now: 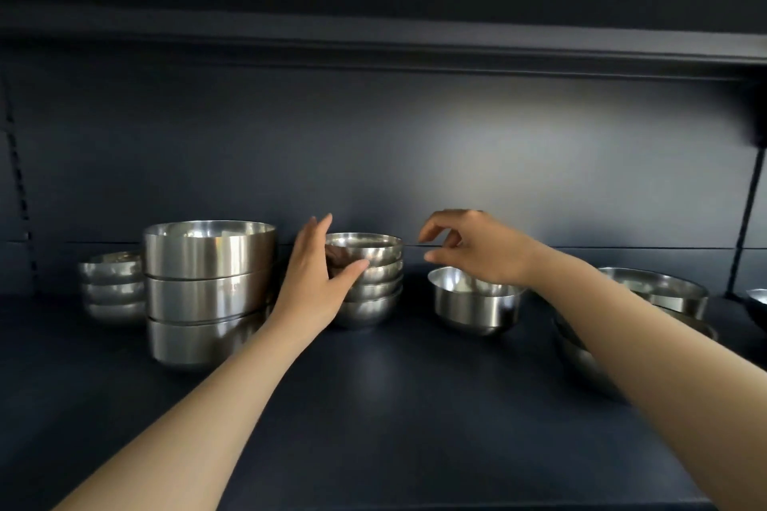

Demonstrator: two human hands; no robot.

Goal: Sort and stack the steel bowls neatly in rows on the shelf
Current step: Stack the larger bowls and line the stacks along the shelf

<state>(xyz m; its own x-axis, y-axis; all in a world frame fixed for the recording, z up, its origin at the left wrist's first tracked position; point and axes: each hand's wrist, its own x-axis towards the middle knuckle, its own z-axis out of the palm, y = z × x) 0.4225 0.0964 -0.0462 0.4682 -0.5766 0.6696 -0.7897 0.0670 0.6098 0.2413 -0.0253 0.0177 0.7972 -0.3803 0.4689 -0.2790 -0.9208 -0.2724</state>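
Note:
A stack of several small steel bowls (pixel 371 282) stands mid-shelf. My left hand (pixel 317 282) rests against its left side, fingers straight up and thumb laid across the front of the upper bowls. My right hand (pixel 477 247) hovers to the right of that stack, fingers loosely curled and holding nothing, just above a single steel bowl (pixel 475 305). To the left stands a stack of three large bowls (pixel 207 290), and behind it a stack of small bowls (pixel 112 286).
More wide steel bowls (pixel 664 295) are piled at the right, partly hidden by my right forearm. A bowl edge (pixel 757 303) shows at the far right. The dark shelf board (pixel 394 407) runs toward me, with a back wall and another shelf overhead.

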